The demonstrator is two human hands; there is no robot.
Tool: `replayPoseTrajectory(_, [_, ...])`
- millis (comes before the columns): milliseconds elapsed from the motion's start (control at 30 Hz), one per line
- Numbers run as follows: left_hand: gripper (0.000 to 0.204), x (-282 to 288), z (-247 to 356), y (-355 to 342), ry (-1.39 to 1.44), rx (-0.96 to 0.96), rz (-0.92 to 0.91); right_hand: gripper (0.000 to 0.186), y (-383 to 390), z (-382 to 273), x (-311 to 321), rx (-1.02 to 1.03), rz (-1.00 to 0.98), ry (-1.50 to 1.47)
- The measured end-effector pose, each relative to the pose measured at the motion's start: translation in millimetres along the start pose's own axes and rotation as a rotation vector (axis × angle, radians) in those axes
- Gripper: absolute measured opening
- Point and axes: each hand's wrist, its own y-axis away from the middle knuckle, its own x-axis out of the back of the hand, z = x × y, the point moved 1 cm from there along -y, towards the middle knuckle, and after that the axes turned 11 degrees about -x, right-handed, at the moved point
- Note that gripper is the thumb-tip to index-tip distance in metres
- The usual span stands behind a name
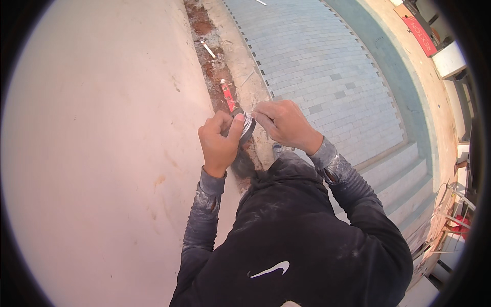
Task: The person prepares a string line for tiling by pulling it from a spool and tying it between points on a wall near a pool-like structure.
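My left hand [221,138] is closed around a dark spool [250,134] wound with white string [247,122]. Its thumb lies along the side of the spool, near the string. Close beside the spool's right edge, my right hand [286,123] has its thumb and forefinger pressed together in a pinch. Whatever lies between those fingertips is too small to make out. Just beyond the spool, a red spirit level [228,96] lies in the strip of reddish soil. Pale dust coats both hands and the dark sleeves.
A pale wall [112,133] runs along my left. To the right is a pool floor of blue-grey tiles [312,61], with steps [399,176] at its near end. A white strip [207,49] lies on the soil [200,23] ahead. Metal frames [460,202] stand far right.
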Motion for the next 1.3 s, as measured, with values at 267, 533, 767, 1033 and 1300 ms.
replayPoseTrajectory(267, [0.03,-56,-11,-49,0.596,0.446,0.263,0.015,8,6,-32,-0.108,-0.088,-0.444])
replayPoseTrajectory(533, [0.03,-50,-21,-70,0.638,0.5,0.047,0.016,-42,121,-27,-0.13,-0.271,-0.357])
replayPoseTrajectory(767, [0.037,-50,-18,-81,-0.134,0.155,0.132,0.019,-68,59,17,-0.126,-0.184,-0.348])
replayPoseTrajectory(1033, [0.034,-45,-28,-79,-0.106,0.134,0.297,0.019,-53,25,0,-0.174,-0.111,-0.56])
replayPoseTrajectory(1300, [0.032,-25,-54,-61,-0.334,-0.115,0.255,0.022,-64,8,8,-0.251,-0.12,-0.609])
